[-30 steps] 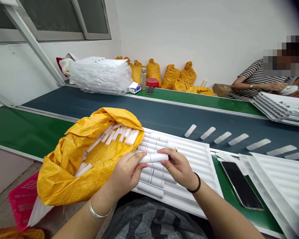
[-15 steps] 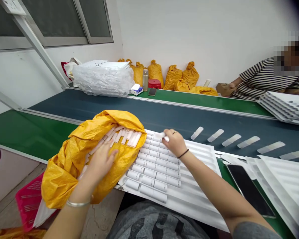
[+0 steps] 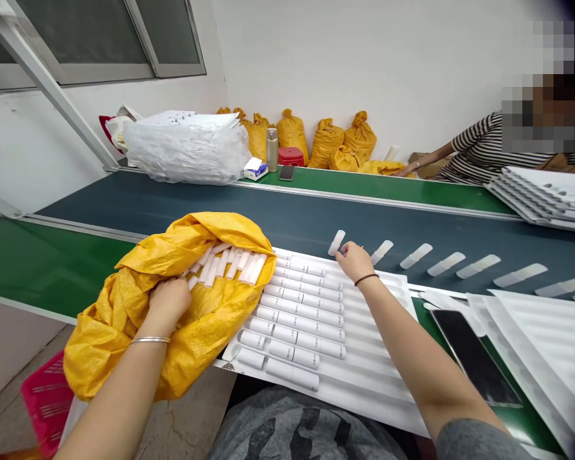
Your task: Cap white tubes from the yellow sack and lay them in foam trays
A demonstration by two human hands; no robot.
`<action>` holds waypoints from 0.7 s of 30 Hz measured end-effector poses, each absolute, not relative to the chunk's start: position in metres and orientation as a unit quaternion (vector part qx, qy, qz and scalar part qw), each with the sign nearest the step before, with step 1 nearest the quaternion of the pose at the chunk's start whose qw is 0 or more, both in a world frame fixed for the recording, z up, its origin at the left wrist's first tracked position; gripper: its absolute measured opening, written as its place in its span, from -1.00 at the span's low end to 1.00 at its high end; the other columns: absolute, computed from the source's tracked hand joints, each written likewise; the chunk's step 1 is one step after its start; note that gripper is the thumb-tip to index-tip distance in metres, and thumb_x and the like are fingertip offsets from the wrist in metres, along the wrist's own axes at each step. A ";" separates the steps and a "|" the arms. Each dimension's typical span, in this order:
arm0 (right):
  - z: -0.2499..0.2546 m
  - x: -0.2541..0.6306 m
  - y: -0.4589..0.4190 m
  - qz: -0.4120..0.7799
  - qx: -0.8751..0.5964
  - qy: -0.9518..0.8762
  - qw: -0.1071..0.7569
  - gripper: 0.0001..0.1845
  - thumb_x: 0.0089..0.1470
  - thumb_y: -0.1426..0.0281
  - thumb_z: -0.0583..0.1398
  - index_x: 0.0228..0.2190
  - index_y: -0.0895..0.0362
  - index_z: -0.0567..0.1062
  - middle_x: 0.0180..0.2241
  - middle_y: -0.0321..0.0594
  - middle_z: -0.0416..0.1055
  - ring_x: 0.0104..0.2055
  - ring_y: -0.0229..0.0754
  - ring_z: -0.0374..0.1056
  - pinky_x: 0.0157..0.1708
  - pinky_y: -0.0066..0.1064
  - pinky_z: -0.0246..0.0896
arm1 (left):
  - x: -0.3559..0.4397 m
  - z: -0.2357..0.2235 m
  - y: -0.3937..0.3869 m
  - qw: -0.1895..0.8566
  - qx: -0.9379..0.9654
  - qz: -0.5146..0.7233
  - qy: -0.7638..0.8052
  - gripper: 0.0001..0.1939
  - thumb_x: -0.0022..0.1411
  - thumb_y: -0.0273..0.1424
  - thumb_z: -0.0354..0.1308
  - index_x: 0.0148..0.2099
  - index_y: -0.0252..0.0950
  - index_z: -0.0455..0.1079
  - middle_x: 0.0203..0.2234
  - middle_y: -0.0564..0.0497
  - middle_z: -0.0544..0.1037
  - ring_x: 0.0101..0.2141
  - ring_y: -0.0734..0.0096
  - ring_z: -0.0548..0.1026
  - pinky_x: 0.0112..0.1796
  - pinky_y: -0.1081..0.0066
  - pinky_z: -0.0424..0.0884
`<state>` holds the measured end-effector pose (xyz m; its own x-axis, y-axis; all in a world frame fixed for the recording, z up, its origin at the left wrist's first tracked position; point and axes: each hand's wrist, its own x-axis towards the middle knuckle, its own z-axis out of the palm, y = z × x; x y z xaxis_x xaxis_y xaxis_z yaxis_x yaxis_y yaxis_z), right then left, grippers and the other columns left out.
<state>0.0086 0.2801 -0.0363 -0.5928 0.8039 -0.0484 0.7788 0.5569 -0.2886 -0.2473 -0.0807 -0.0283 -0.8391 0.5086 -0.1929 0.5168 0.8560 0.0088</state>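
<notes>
My right hand pinches the lower end of a translucent white plastic tube, which lies slanted on the dark belt. Inside the mouth of a yellow woven bag, my left hand is closed among loose white tubes. Its fingertips are hidden, so what it grips cannot be made out. Between my arms a white ridged tray holds rows of white tubes with small printed marks, lying in its left grooves.
Several translucent tubes lie spaced along the dark belt. A phone and more white trays are at right. Across the belt stand a plastic-wrapped stack, yellow sacks and a person in a striped top.
My right hand has moved right and away from me, from above the tray to the belt with the tube. My left hand has drawn back within the bag and closed.
</notes>
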 end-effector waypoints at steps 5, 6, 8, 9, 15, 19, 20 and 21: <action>-0.039 0.040 0.249 0.175 -0.324 -0.930 0.010 -0.86 0.04 0.45 0.15 -0.42 0.14 0.54 -0.31 -0.13 0.51 -0.22 -0.12 0.41 -0.16 -0.39 0.19 | -0.211 -0.008 -0.077 0.115 0.346 0.122 0.923 -0.69 0.15 -0.30 0.05 -0.08 -0.29 0.39 -0.15 -0.13 0.53 -0.17 0.15 0.50 -0.14 0.30 0.39; -0.040 0.045 0.246 0.179 -0.308 -0.934 0.005 -0.89 -0.01 0.47 0.19 -0.43 0.15 0.55 -0.31 -0.13 0.50 -0.24 -0.11 0.41 -0.18 -0.39 0.20 | -0.198 -0.004 -0.075 0.098 0.359 0.192 0.908 -0.66 0.18 -0.26 0.04 -0.02 -0.27 0.35 -0.10 -0.10 0.51 -0.12 0.19 0.48 -0.11 0.32 0.38; -0.039 0.051 0.242 0.178 -0.288 -0.941 0.009 -0.89 -0.07 0.51 0.21 -0.41 0.18 0.54 -0.29 -0.09 0.48 -0.24 -0.08 0.40 -0.19 -0.36 0.21 | -0.172 0.002 -0.069 0.071 0.379 0.335 0.860 -0.64 0.21 -0.20 0.06 0.00 -0.27 0.34 -0.09 -0.09 0.49 -0.09 0.22 0.46 -0.07 0.31 0.36; -0.036 0.053 0.239 0.170 -0.287 -0.943 0.016 -0.86 -0.07 0.52 0.20 -0.38 0.21 0.53 -0.28 -0.06 0.46 -0.23 -0.06 0.38 -0.20 -0.33 0.21 | -0.159 0.004 -0.065 0.067 0.390 0.389 0.832 -0.65 0.21 -0.20 0.08 -0.01 -0.26 0.34 -0.09 -0.08 0.49 -0.08 0.22 0.45 -0.04 0.29 0.35; -0.002 0.061 0.194 0.374 -0.190 -0.890 0.180 -0.76 0.04 0.39 0.16 -0.20 0.16 0.41 -0.30 -0.18 0.40 -0.36 -0.20 0.32 -0.33 -0.35 0.28 | -0.110 0.007 -0.045 0.071 0.482 0.481 0.728 -0.76 0.25 -0.33 0.11 -0.03 -0.23 0.36 -0.11 -0.07 0.49 -0.04 0.25 0.43 0.03 0.25 0.31; 0.009 0.064 0.155 0.615 -0.131 -0.757 0.177 -0.71 0.10 0.28 0.17 -0.15 0.15 0.39 -0.35 -0.23 0.35 -0.45 -0.31 0.29 -0.44 -0.42 0.31 | -0.090 0.006 -0.035 0.091 0.460 0.576 0.670 -0.68 0.21 -0.37 0.17 0.02 -0.18 0.31 -0.14 -0.06 0.48 -0.10 0.29 0.45 -0.01 0.24 0.36; 0.010 0.064 0.148 0.653 -0.134 -0.727 0.166 -0.70 0.09 0.26 0.19 -0.16 0.15 0.39 -0.38 -0.26 0.34 -0.48 -0.33 0.28 -0.46 -0.43 0.31 | -0.085 0.006 -0.032 0.108 0.429 0.630 0.639 -0.58 0.22 -0.37 0.17 0.11 -0.13 0.23 -0.15 -0.04 0.48 -0.11 0.33 0.46 -0.01 0.24 0.38; 0.009 0.063 0.142 0.686 -0.136 -0.697 0.155 -0.68 0.07 0.24 0.21 -0.17 0.16 0.40 -0.42 -0.28 0.33 -0.49 -0.35 0.28 -0.47 -0.44 0.31 | -0.081 0.007 -0.030 0.123 0.395 0.681 0.604 -0.45 0.22 -0.36 0.18 0.20 -0.06 0.09 -0.16 -0.01 0.48 -0.12 0.36 0.47 -0.02 0.23 0.39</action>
<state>0.0629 0.1421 0.0091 -0.9151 0.4021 0.0293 -0.0229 0.0208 -0.9995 -0.0806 -0.0299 0.0070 -0.6574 0.6453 0.3892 0.3089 -0.2404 0.9202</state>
